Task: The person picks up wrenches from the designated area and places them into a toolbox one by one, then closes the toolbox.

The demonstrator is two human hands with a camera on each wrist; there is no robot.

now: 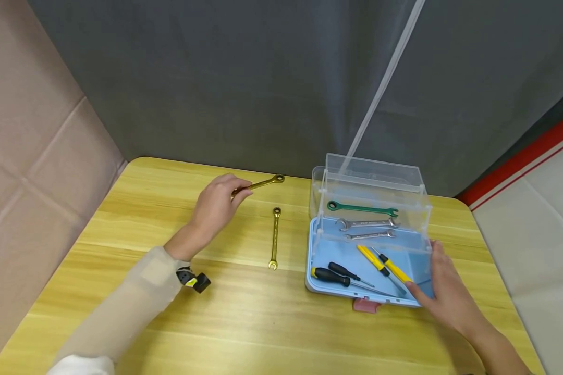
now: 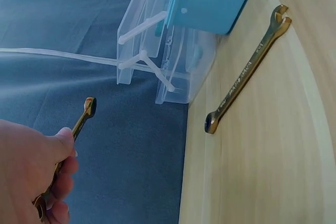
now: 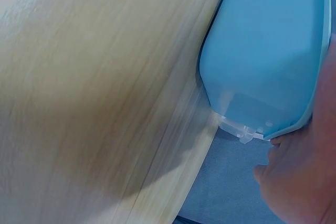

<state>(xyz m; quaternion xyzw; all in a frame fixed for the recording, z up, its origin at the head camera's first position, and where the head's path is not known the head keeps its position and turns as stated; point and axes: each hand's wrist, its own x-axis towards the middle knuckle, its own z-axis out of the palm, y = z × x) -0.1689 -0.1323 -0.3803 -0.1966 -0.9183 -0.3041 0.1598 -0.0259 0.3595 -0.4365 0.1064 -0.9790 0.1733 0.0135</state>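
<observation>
My left hand (image 1: 214, 208) grips a gold ratchet wrench (image 1: 265, 183) by one end, thumb along it, its ring end pointing right. The left wrist view shows this wrench (image 2: 84, 117) raised in front of the dark cloth. On the table below it lies a second gold wrench (image 1: 275, 238), open end toward me. My right hand (image 1: 452, 297) holds the right side of a blue toolbox (image 1: 312, 260), thumb over the front corner of the rim. In the box are two black-handled screwdrivers (image 1: 332, 276), two yellow-handled tools (image 1: 372, 258), two silver wrenches (image 1: 367, 224) and a green wrench (image 1: 362, 209).
The toolbox's clear lid (image 1: 375, 172) stands raised at the back, with clear trays. A pink latch (image 1: 366, 305) hangs at its front. A dark grey cloth (image 1: 216, 94) rises behind the wooden table (image 1: 244, 323), with pale padded panels (image 1: 23, 130) on the left.
</observation>
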